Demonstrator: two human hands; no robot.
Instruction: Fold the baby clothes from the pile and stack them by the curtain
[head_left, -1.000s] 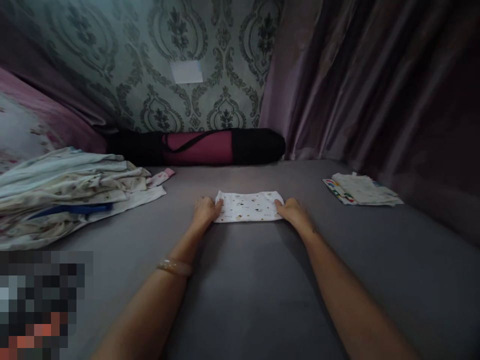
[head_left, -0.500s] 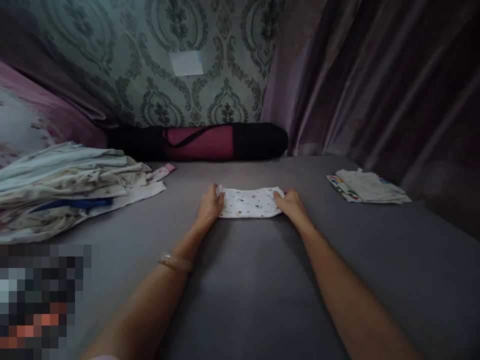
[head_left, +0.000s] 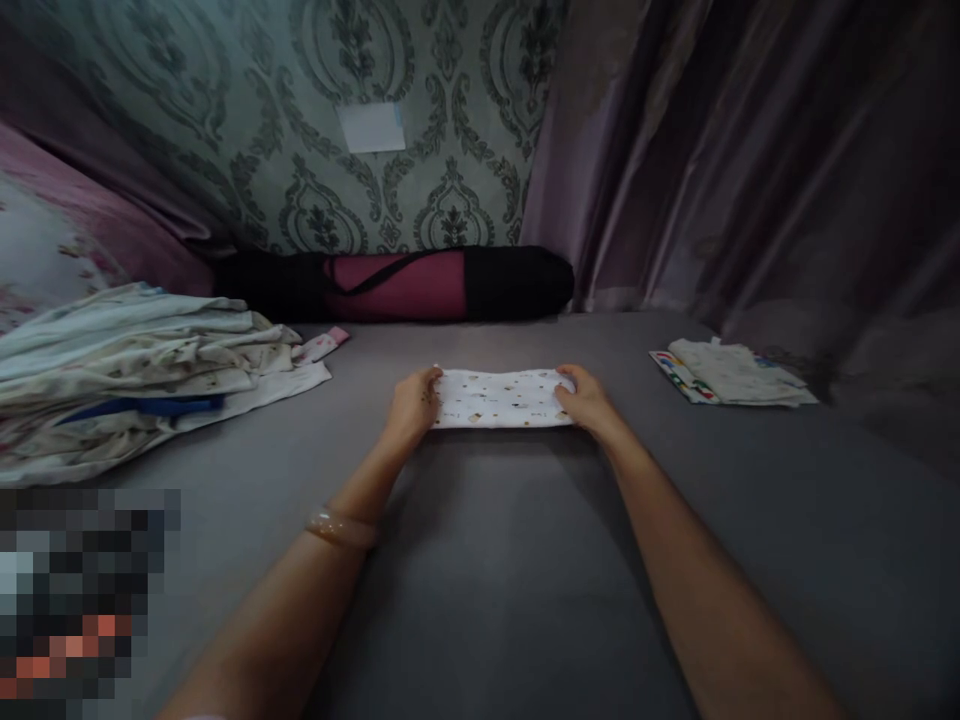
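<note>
A white cloth with small printed figures (head_left: 499,400), folded into a flat rectangle, is stretched between my two hands over the grey sheet (head_left: 487,560). At its left end my left hand (head_left: 414,402) grips the edge, with a bangle on that wrist. My right hand (head_left: 585,400) pinches the right end, thumb on top of the cloth. A dark shadow lies just under the cloth's near edge.
Loose clothes (head_left: 165,370) are heaped at the left. Folded clothes (head_left: 739,372) lie at the right. A black and magenta long bag (head_left: 405,285) rests against the patterned wall, with curtains (head_left: 675,170) on the right. The lower-left corner is pixelated.
Both hands have moved slightly apart, and the cloth between them looks flatter, wider and a little higher in the picture.
</note>
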